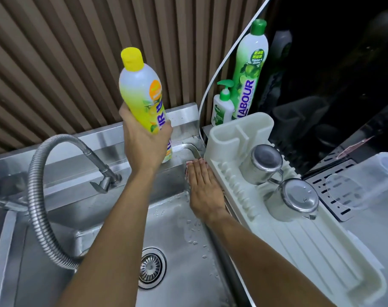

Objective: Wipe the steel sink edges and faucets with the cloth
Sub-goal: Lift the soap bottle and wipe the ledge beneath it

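Note:
My left hand point(144, 142) holds a yellow dish-soap bottle point(142, 89) lifted above the back ledge of the steel sink point(184, 120). My right hand point(203, 187) lies flat, fingers together, on the sink's right edge, pressing a pink-white cloth point(187, 171) that shows only at the fingertips and beside the hand. The flexible steel faucet point(38, 187) arches over the left of the basin, and its tap handle point(104, 180) sits on the back wall. The drain point(152, 268) lies between my forearms. Water drops dot the basin near the right edge.
A white plastic dish rack point(303, 244) runs along the sink's right side, holding two upturned steel cups point(266, 162) point(297, 198). A green dish-soap bottle point(248, 69) and a small pump bottle point(223, 107) stand in the back corner. A clear plastic container point(361, 185) sits at the right.

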